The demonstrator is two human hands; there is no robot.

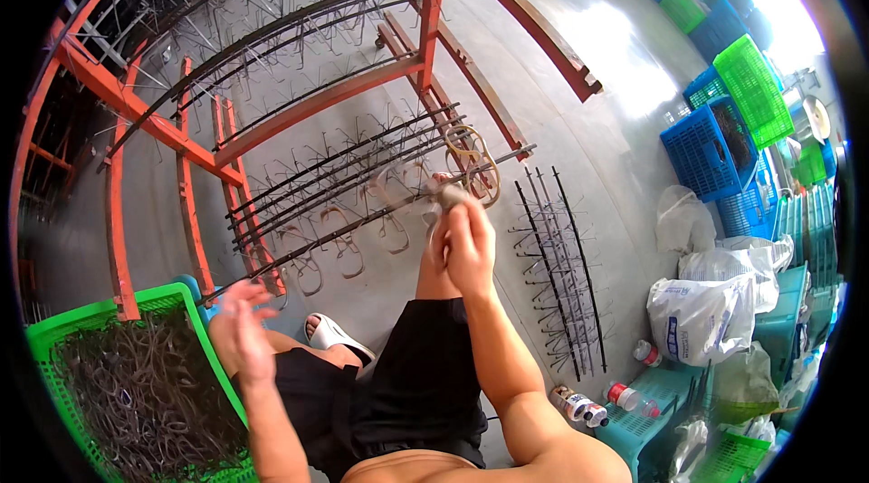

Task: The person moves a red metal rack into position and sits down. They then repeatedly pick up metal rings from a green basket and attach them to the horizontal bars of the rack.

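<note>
A dark hooked rod (362, 222) slants across in front of my knees, with several thin looped pieces (347, 257) hanging from its hooks. Larger beige looped pieces (491, 177) hang near its right end. Next to these, my right hand (463, 243) is closed, fingers pressed together; blur hides what is in them. My left hand (246, 329) is raised by the rod's left end, beside the basket. Its fingers look stretched apart and empty, though smeared by motion. The green basket (201, 338) at the lower left is heaped with dark, thin looped pieces (136, 392).
An orange-red metal rack (317, 107) carries many hooked rods. More hooked rods (559, 275) lie on the floor to the right. Beyond them are a teal crate (638, 429) with bottles (625, 397), white plastic bags (701, 320) and stacked blue baskets (697, 162).
</note>
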